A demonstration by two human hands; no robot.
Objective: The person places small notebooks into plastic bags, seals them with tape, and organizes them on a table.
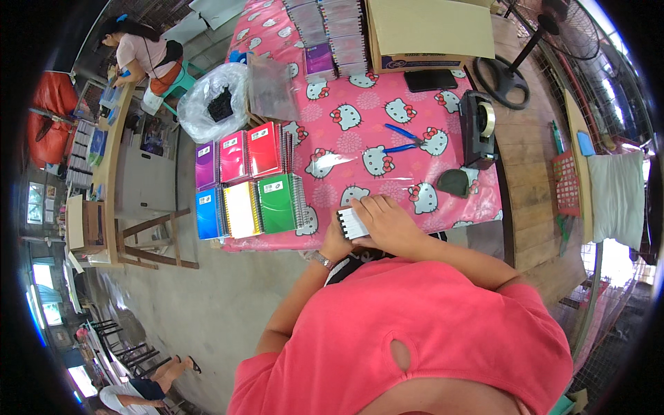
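Observation:
A small spiral notebook with white lined paper and a black coil is between my hands at the table's near edge. My left hand is closed round its coil side. Across the pages lies my right hand, its fingers bent over the top edge and gripping it. Just left of my hands stand stacks of spiral notebooks with purple, pink, red, blue, yellow-white and green covers. Beyond my right hand, blue-handled pliers lie with handles spread. A dark green rounded piece rests to the right.
A black tape dispenser stands at the table's right edge. Farther back are a phone, a cardboard box, more notebook stacks and a plastic bag with black pieces. A fan and other people are farther off.

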